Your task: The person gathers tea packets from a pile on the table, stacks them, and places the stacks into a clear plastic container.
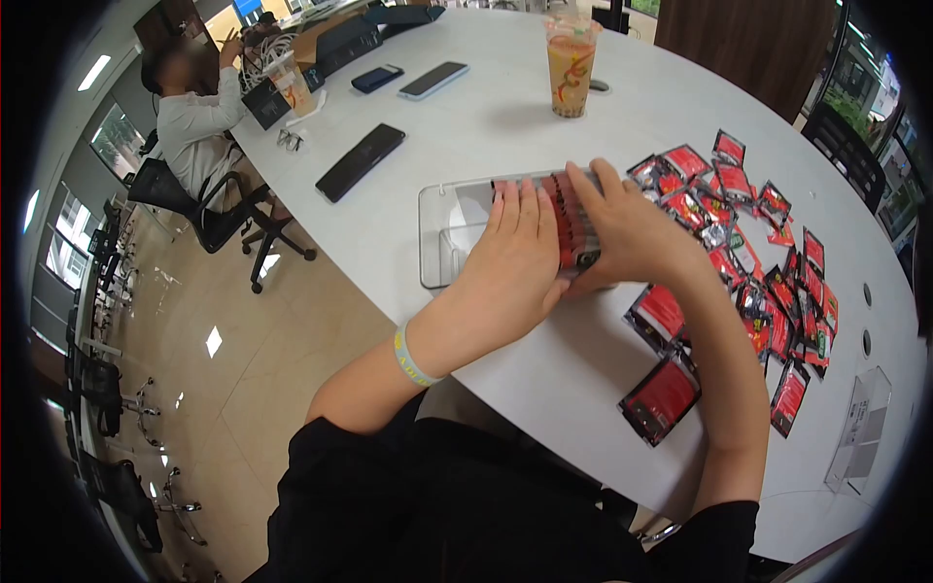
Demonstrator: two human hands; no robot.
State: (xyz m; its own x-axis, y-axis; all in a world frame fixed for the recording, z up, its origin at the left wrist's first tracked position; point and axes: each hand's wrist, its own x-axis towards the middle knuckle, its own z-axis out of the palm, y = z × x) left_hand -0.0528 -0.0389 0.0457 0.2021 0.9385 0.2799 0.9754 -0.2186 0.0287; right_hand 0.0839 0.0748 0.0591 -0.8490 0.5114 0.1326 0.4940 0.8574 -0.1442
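Note:
Both of my hands are around a row of red and dark packets (573, 225) standing on edge in a clear plastic box (430, 233) on the white table. My left hand (520, 248), with a band at the wrist, lies over the row's left side, fingers close together. From the right, my right hand (632, 228) curls over the row's other end, its fingers bent around the packets. The box's left part shows bare clear plastic. Many loose red packets (685, 209) are spread on the table to the right, and two lie nearer me (663, 398).
A black phone (361, 162), two more phones (434, 81) and glasses (290, 140) lie on the table (486, 117). A drink cup (570, 73) stands beyond the box. A clear sign holder (860, 428) is at right. A person (199, 121) sits at far left.

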